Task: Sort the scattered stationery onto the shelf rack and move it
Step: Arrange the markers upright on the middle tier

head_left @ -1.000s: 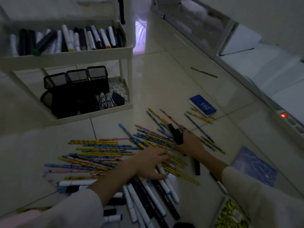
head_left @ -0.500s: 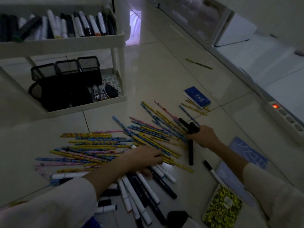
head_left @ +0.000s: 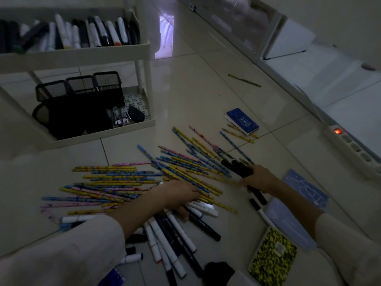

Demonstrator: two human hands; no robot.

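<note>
Tiled floor (head_left: pixel 195 83), pale and glossy, dimly lit, carrying everything listed. Cream shelf rack (head_left: pixel 78 58), two tiers in view, standing at the far left; the upper tier holds a row of shelved markers (head_left: pixel 82 34) lying side by side, and the lower tier holds black mesh holders (head_left: pixel 82 87) with a few small items beside them, too dark to name. Patterned pencils (head_left: pixel 123 182), yellow, blue and pink, many, fanned out across the floor in front of the rack. Loose markers (head_left: pixel 171 234), white and black barrels, heaped at the near edge of the pencils, touching and crossing one another. Left hand (head_left: pixel 177 195), palm down where pencils and loose markers meet, fingers stretched out flat over the pencils, thumb spread apart and resting on the markers; whether anything is caught beneath cannot be told. Right hand (head_left: pixel 259 178), at the right end of the pencil fan, fingers curled tight round a bundle of black markers (head_left: pixel 237 167) that juts out toward the rack. Pale blue notebook (head_left: pixel 305 188), flat, just right of that hand. Yellow-and-black notebook (head_left: pixel 272 256), nearer, beside the right sleeve. Power strip (head_left: pixel 354 147), white, red light on, along the right wall. Small blue pad (head_left: pixel 242 120), beyond the pencils, lying on two of them. Lone pencil (head_left: pixel 244 80), well apart, farther off.
</note>
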